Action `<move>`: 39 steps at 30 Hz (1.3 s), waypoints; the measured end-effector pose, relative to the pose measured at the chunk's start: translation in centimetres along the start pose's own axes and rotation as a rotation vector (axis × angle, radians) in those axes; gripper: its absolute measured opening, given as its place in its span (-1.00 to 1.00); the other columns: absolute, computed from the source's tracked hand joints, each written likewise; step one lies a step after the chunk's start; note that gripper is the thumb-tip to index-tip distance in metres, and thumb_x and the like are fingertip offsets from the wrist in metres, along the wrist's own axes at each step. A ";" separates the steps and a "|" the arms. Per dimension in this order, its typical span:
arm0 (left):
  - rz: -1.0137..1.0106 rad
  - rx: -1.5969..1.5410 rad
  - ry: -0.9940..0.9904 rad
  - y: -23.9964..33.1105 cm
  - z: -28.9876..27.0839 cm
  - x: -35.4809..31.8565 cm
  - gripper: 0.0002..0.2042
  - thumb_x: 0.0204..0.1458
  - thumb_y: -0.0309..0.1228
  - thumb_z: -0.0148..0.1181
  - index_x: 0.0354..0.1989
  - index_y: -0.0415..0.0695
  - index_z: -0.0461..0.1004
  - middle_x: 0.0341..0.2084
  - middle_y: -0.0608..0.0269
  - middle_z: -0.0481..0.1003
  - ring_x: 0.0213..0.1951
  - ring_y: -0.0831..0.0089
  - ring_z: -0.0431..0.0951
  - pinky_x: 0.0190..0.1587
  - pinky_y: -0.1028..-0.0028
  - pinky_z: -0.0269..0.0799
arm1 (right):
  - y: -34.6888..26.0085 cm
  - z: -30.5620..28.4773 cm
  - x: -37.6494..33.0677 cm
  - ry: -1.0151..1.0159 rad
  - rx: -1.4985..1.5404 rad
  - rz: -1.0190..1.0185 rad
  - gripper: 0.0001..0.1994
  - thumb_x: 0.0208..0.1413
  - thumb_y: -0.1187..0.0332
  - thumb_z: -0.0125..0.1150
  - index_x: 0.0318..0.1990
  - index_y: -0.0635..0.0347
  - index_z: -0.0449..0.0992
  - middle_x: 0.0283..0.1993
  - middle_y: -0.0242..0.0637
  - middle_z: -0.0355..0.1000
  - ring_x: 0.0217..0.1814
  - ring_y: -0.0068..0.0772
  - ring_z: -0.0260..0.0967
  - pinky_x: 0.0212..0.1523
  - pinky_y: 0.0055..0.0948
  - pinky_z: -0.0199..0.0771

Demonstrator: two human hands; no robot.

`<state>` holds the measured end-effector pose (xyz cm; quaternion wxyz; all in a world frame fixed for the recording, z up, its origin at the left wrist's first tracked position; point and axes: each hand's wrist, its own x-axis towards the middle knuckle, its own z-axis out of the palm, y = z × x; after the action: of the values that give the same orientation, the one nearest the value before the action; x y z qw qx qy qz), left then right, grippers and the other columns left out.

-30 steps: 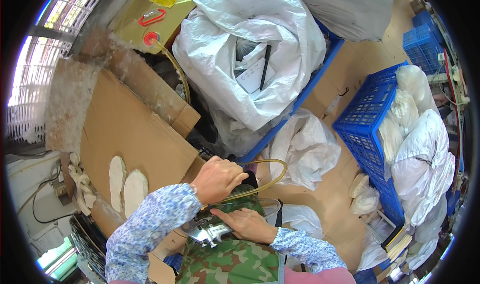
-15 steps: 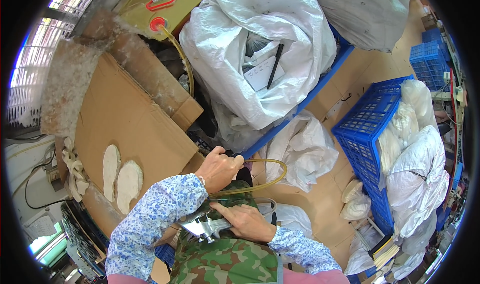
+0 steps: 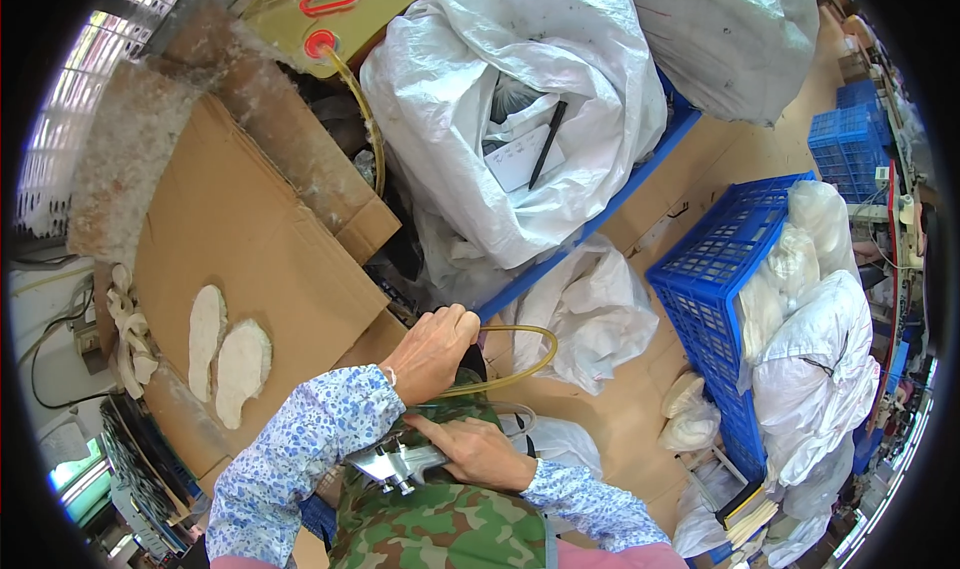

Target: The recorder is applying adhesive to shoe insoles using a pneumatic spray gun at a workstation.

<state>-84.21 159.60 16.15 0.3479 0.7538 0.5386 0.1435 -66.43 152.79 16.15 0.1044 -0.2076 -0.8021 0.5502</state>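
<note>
While the spray gun lay on the camouflage lap near the bottom edge, the right hand rested on it, fingers curled over its body. The left hand sat just above, fingers closed round a dark fitting where the yellowish hose looped off to the right. Left of the hands, two pale insoles lay on cardboard. Farther off stood white bags and, to the right, a blue crate.
</note>
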 end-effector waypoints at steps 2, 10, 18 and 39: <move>-0.065 -0.129 -0.007 0.1 0.3 0.1 -0.85 -0.02 -0.64 0.09 -0.32 -0.22 0.26 -0.39 0.02 0.31 -0.35 0.01 0.39 -0.29 0.21 0.29 | -0.2 -0.4 0.2 -0.005 0.012 0.002 -0.24 -0.01 0.38 0.22 0.39 0.20 0.09 -0.45 -0.20 0.44 -0.41 -0.19 0.45 -0.31 -0.25 0.43; -0.118 -0.248 -0.008 -0.5 1.0 0.1 -0.83 0.01 -0.63 0.10 -0.27 -0.23 0.25 -0.36 -0.02 0.33 -0.29 -0.05 0.41 -0.26 0.19 0.36 | 0.0 -0.7 0.4 -0.022 0.012 0.018 -0.23 -0.02 0.38 0.23 0.39 0.21 0.07 -0.42 -0.17 0.44 -0.39 -0.16 0.45 -0.30 -0.24 0.43; -0.069 -0.217 0.043 -1.1 1.4 0.3 -0.89 0.02 -0.61 0.11 -0.32 -0.24 0.30 -0.36 0.01 0.36 -0.26 0.00 0.42 -0.22 0.22 0.35 | 0.3 -0.8 0.6 -0.030 0.021 0.014 -0.27 -0.02 0.40 0.21 0.37 0.21 0.12 -0.44 -0.17 0.44 -0.42 -0.16 0.45 -0.32 -0.23 0.45; -0.079 -0.066 0.109 0.4 -4.0 -2.8 -0.92 0.10 -0.40 0.14 -0.35 -0.12 0.43 -0.56 0.14 0.45 -0.41 0.20 0.47 -0.35 0.25 0.23 | 0.4 -3.8 -0.4 -0.084 0.082 0.070 -0.22 -0.10 0.48 0.22 0.37 0.06 0.13 -0.39 -0.15 0.45 -0.34 -0.06 0.44 -0.25 -0.17 0.44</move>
<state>-87.34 158.41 19.74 0.3482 0.7113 0.5809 0.1882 -64.49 155.93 17.21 0.0599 -0.2077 -0.7748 0.5941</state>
